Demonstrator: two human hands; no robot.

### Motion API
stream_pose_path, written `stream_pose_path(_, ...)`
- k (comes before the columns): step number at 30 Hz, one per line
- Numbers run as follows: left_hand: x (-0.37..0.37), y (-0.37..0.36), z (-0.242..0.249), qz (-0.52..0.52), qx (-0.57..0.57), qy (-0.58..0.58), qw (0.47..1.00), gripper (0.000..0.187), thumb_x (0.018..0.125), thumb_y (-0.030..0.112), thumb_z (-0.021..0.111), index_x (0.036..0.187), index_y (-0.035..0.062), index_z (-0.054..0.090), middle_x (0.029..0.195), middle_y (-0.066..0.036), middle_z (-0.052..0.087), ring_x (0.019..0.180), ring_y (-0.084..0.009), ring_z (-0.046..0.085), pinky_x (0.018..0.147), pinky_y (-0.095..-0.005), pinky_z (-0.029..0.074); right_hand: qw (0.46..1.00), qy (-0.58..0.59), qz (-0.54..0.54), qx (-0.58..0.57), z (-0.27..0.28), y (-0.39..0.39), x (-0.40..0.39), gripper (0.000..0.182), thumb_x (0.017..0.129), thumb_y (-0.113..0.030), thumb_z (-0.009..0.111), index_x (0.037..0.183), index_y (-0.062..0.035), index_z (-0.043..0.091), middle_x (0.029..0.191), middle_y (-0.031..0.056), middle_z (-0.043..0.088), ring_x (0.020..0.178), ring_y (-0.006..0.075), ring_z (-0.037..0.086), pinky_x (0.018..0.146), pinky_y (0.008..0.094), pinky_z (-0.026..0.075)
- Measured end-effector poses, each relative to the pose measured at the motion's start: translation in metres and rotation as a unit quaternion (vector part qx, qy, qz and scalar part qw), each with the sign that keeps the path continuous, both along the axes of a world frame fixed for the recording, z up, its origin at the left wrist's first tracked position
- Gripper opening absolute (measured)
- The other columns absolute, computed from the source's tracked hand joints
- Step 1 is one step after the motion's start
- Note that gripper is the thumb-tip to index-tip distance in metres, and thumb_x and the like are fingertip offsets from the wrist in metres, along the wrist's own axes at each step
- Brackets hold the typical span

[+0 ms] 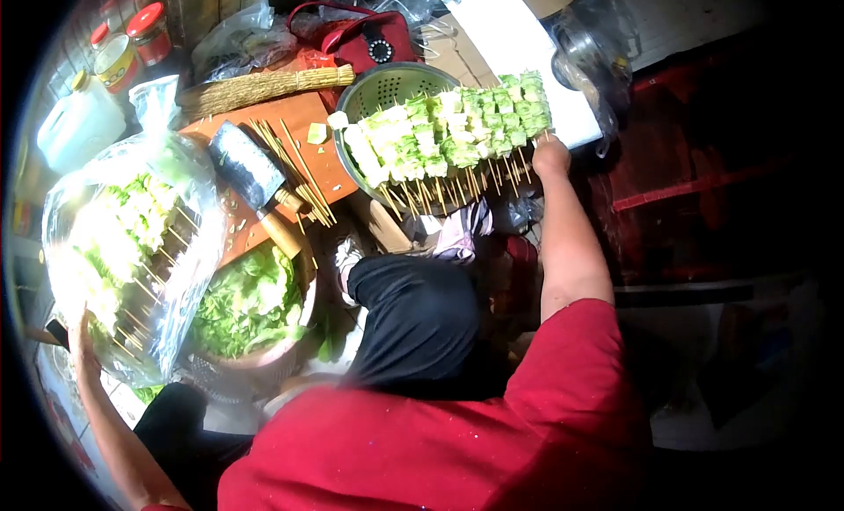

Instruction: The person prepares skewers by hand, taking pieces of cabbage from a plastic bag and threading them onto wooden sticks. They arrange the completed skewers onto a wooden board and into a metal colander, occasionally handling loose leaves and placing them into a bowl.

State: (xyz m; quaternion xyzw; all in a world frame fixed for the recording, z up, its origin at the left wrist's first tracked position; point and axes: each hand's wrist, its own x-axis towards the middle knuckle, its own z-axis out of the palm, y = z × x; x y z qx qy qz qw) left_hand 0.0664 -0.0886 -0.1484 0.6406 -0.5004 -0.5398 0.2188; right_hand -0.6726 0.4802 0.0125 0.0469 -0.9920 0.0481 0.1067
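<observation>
At the far left, my left hand [83,342] grips the edge of a clear plastic bag [195,278]; glare blurs its fingertips. Inside the bag lie skewers of pale green lettuce [123,238], with their stick ends pointing right and down. My right hand [551,156] is closed at the right end of a row of lettuce skewers [448,128], its fingers around the stick of the last one. This row rests across a metal colander [356,93], with several bare stick ends hanging over the near rim.
A cleaver [248,165] and loose bamboo sticks [303,172] lie on an orange board [330,172]. Below it stands a basin of loose lettuce leaves [251,309]. Behind are a straw brush [264,91], a red bag [374,40], jars [149,32] and a white jug [81,122].
</observation>
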Motion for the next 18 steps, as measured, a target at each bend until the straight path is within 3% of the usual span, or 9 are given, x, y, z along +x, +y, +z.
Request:
stream_pose_path(1,0.003,-0.003,0.000,0.001,0.001,-0.001,1.000,0.065,0.083,0.048,0.062,0.127,0.0014,0.052,0.108,-0.007,0.060,0.084,-0.0177,0.060,0.070,-0.0326,0.049,0.999,-0.019,-0.017,0.019,0.000,0.002,-0.004,0.031,0.091,-0.027,0.043,0.098,-0.0070,0.066,0.102,0.0201,0.064,0.096,0.0378,0.061,0.083,0.0441,0.048)
stream_pose_path(3,0.007,-0.009,0.004,-0.033,0.106,0.031,0.993,0.066,0.082,0.046,0.063,0.131,0.0042,0.048,0.127,-0.010,0.050,0.114,-0.0229,0.047,0.096,-0.0372,0.037,0.999,-0.039,-0.011,0.035,-0.002,0.007,-0.010,0.032,0.091,-0.027,0.042,0.097,-0.0060,0.066,0.101,0.0201,0.065,0.095,0.0375,0.061,0.083,0.0440,0.048)
stream_pose_path(4,0.008,-0.008,0.001,-0.031,0.107,0.031,0.993,0.066,0.082,0.046,0.063,0.131,0.0042,0.048,0.127,-0.010,0.050,0.114,-0.0229,0.047,0.096,-0.0372,0.037,0.997,-0.058,-0.006,0.049,-0.003,0.010,-0.013,0.033,0.091,-0.027,0.042,0.096,-0.0050,0.066,0.101,0.0201,0.065,0.095,0.0372,0.062,0.083,0.0440,0.048)
stream_pose_path(6,-0.004,0.003,0.007,-0.010,-0.035,-0.058,0.998,0.070,0.080,0.052,0.064,0.127,0.0023,0.051,0.110,-0.010,0.058,0.093,-0.0221,0.058,0.077,-0.0377,0.048,0.997,-0.060,-0.011,0.036,-0.019,0.024,-0.028,0.029,0.089,-0.025,0.048,0.096,-0.0032,0.066,0.097,0.0200,0.066,0.092,0.0361,0.063,0.082,0.0428,0.049)
stream_pose_path(8,-0.004,0.002,0.005,-0.015,-0.035,-0.052,0.998,0.070,0.079,0.052,0.063,0.127,0.0024,0.051,0.114,-0.011,0.057,0.098,-0.0231,0.056,0.080,-0.0392,0.047,0.973,-0.107,-0.018,-0.205,-0.051,0.053,-0.062,0.021,0.086,-0.020,0.056,0.095,-0.0039,0.067,0.091,0.0157,0.068,0.085,0.0288,0.065,0.077,0.0382,0.049)
stream_pose_path(9,0.000,0.001,0.002,-0.021,-0.036,-0.046,0.998,0.071,0.079,0.053,0.063,0.127,0.0026,0.052,0.118,-0.012,0.055,0.103,-0.0240,0.054,0.083,-0.0407,0.046,0.942,-0.135,-0.047,-0.303,-0.035,0.040,-0.041,0.013,0.084,-0.012,0.060,0.093,-0.0051,0.069,0.087,0.0092,0.069,0.079,0.0207,0.063,0.071,0.0330,0.048)
stream_pose_path(13,0.019,-0.017,-0.016,-0.063,-0.021,-0.034,0.997,0.071,0.079,0.053,0.064,0.127,0.0023,0.053,0.126,-0.013,0.052,0.109,-0.0236,0.051,0.090,-0.0407,0.042,0.936,-0.108,-0.055,-0.330,-0.006,0.019,-0.015,0.014,0.085,-0.007,0.057,0.095,-0.0041,0.067,0.078,0.0041,0.064,0.064,0.0127,0.058,0.058,0.0279,0.046)
stream_pose_path(16,0.010,-0.014,-0.008,-0.073,-0.034,-0.075,0.994,0.070,0.079,0.052,0.064,0.127,0.0024,0.053,0.124,-0.011,0.054,0.112,-0.0232,0.050,0.095,-0.0382,0.037,0.917,-0.126,-0.041,-0.377,0.013,0.008,-0.001,0.016,0.089,-0.012,0.056,0.099,-0.0058,0.067,0.080,0.0017,0.062,0.063,0.0093,0.055,0.054,0.0224,0.045)
stream_pose_path(18,0.007,-0.012,-0.009,-0.065,-0.015,-0.056,0.996,0.068,0.080,0.049,0.065,0.127,0.0027,0.054,0.122,-0.009,0.056,0.112,-0.0216,0.050,0.096,-0.0357,0.036,0.918,-0.131,-0.031,-0.374,0.028,-0.007,0.023,0.018,0.090,-0.012,0.054,0.104,-0.0044,0.064,0.083,0.0029,0.063,0.066,0.0112,0.059,0.058,0.0230,0.049)
